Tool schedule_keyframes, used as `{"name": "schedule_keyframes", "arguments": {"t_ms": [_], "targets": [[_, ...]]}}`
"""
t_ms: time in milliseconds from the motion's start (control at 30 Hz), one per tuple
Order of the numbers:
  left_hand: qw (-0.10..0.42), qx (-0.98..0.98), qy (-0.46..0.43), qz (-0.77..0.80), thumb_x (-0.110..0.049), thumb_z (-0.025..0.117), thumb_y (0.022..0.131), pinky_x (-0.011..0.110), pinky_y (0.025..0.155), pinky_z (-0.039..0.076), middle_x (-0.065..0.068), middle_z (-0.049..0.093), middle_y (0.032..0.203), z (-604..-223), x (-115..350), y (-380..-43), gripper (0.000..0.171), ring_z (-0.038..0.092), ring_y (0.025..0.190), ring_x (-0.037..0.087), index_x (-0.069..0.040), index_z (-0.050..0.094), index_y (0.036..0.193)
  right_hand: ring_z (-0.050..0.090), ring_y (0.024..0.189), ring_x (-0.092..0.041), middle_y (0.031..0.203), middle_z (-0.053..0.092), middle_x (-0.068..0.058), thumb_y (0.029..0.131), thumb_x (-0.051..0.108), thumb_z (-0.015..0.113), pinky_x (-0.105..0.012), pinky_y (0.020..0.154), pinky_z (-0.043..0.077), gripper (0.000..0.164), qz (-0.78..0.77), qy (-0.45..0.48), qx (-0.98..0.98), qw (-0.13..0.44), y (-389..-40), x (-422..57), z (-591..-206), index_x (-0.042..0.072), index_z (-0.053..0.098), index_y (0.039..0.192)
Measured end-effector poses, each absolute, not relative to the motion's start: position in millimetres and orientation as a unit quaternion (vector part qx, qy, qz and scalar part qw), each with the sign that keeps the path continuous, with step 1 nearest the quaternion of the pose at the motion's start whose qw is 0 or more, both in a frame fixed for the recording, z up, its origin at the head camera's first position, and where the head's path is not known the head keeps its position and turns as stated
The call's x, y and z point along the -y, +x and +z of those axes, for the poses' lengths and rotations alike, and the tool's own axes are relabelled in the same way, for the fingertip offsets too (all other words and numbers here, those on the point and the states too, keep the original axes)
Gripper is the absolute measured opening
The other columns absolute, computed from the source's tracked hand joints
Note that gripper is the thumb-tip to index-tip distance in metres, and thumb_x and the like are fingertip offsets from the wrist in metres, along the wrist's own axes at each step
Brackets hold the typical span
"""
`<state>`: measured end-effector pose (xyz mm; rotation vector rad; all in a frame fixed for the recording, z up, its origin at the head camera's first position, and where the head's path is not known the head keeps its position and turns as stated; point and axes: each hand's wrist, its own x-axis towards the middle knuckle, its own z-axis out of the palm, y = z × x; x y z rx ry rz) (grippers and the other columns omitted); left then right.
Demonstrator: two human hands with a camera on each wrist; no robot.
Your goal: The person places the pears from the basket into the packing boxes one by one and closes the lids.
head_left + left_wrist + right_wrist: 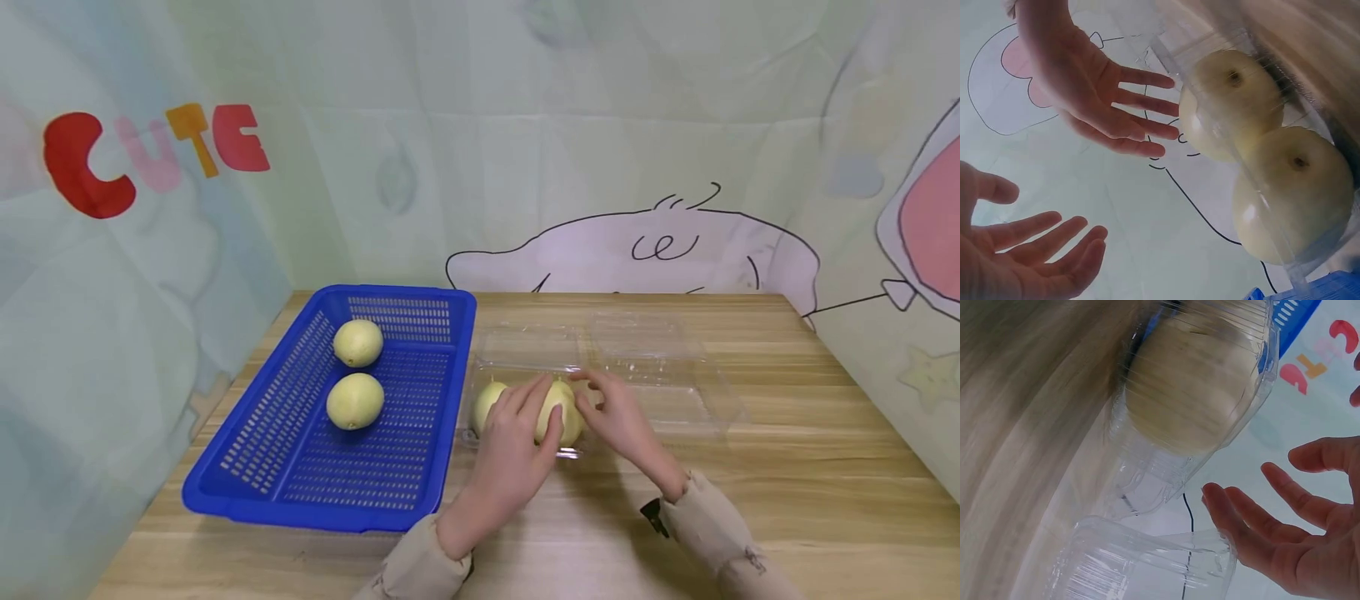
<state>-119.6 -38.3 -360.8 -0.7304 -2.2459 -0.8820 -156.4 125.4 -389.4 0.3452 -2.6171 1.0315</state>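
Two pale yellow pears (1294, 194) sit side by side in a clear plastic clamshell box (525, 365) whose lid lies folded open toward the back wall. My left hand (517, 429) is over the front of the box, partly hiding both pears in the head view. In the left wrist view, that left hand (1035, 250) has loosely bent fingers, apart from the fruit. To the right of the pears is my right hand (618, 417). Its fingers (1260, 519) are spread and relaxed beside the box, with nothing held.
On the left stands a blue perforated basket (442, 454) with two more pears (356, 402) in it. A second clear clamshell box (675, 404) lies open at the right. A printed cloth wall (525, 167) closes off the back of the wooden table (787, 467).
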Motion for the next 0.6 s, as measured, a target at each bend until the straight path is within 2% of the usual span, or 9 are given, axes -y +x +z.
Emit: {"name": "schedule_keyframes", "arguments": {"t_ms": [267, 433, 600], "targets": [[0.3, 0.833, -0.257, -0.388, -0.013, 0.056, 0.083, 0.033, 0.08, 0.05, 0.012, 0.067, 0.097, -347, 32, -131, 0.023, 0.062, 0.092, 0.024, 0.0, 0.064, 0.101, 0.06, 0.092, -0.042, 0.108, 0.062, -0.022, 0.081, 0.003, 0.054, -0.04, 0.068, 0.055, 0.025, 0.392, 0.099, 0.902, 0.152, -162, -125, -383, -0.003, 0.061, 0.105], [0.281, 0.832, -0.232, -0.418, -0.013, 0.053, 0.086, 0.035, 0.083, 0.051, 0.015, 0.067, 0.099, -341, 31, -135, 0.025, 0.062, 0.096, 0.026, 0.001, 0.064, 0.102, 0.061, 0.092, -0.042, 0.108, 0.062, -0.022, 0.081, 0.004, 0.056, -0.047, 0.076, 0.052, 0.026, 0.392, 0.086, 0.904, 0.149, -165, -127, -381, -0.004, 0.06, 0.106], [0.262, 0.837, -0.21, -0.433, -0.013, 0.052, 0.086, 0.035, 0.085, 0.05, 0.016, 0.066, 0.102, -338, 30, -140, 0.026, 0.061, 0.099, 0.027, 0.001, 0.063, 0.105, 0.06, 0.094, -0.042, 0.112, 0.061, -0.022, 0.083, 0.006, 0.054, -0.048, 0.08, 0.05, 0.028, 0.392, 0.073, 0.908, 0.129, -169, -129, -379, -0.003, 0.058, 0.11]]}}
